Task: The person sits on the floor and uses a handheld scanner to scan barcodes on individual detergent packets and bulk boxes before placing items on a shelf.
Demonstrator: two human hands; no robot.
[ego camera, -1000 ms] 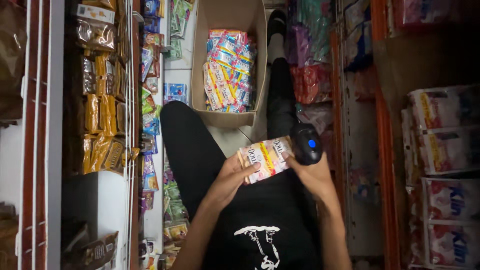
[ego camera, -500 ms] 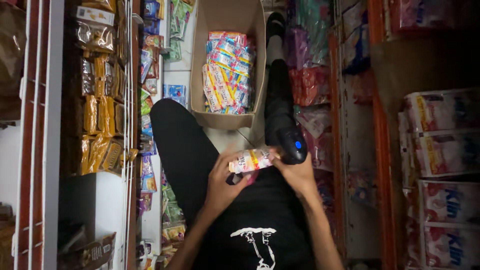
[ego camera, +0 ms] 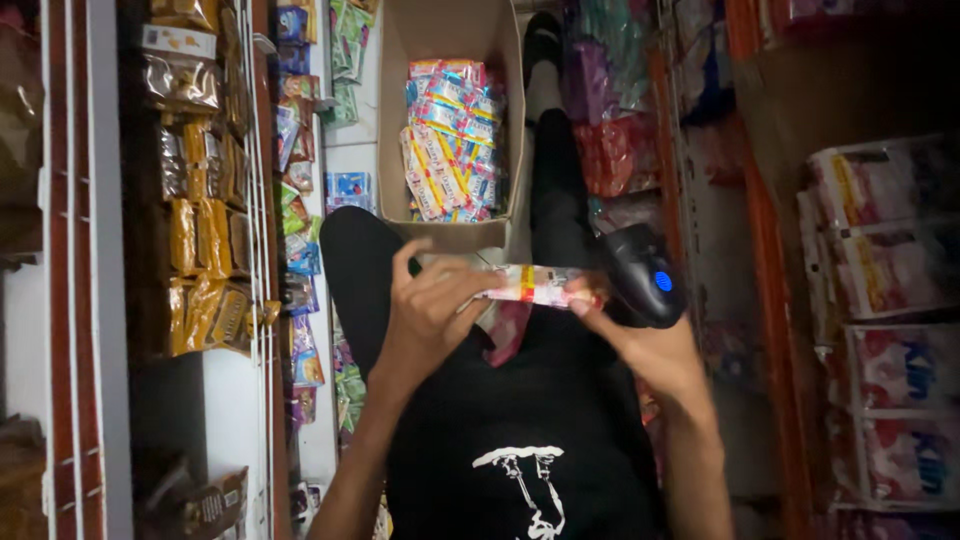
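My left hand (ego camera: 430, 312) grips a small colourful packet (ego camera: 535, 285) by its left end, held level over my lap. In my right hand (ego camera: 640, 350) is a black handheld scanner (ego camera: 640, 275) with a blue light, and that hand's fingertips touch the packet's right end. Beyond my hands, between my black-trousered legs, an open cardboard box (ego camera: 388, 150) holds several more colourful packets (ego camera: 450, 140) stacked in rows.
I am on the floor of a narrow shop aisle. Shelves of gold and brown snack bags (ego camera: 200, 250) stand at the left, and hanging packets (ego camera: 300, 180) sit beside them. Orange racks with pink and white packs (ego camera: 890, 250) rise at the right.
The packet has been turned from tilted to lying level between both hands. The scanner hand has dipped left and come back to the right.
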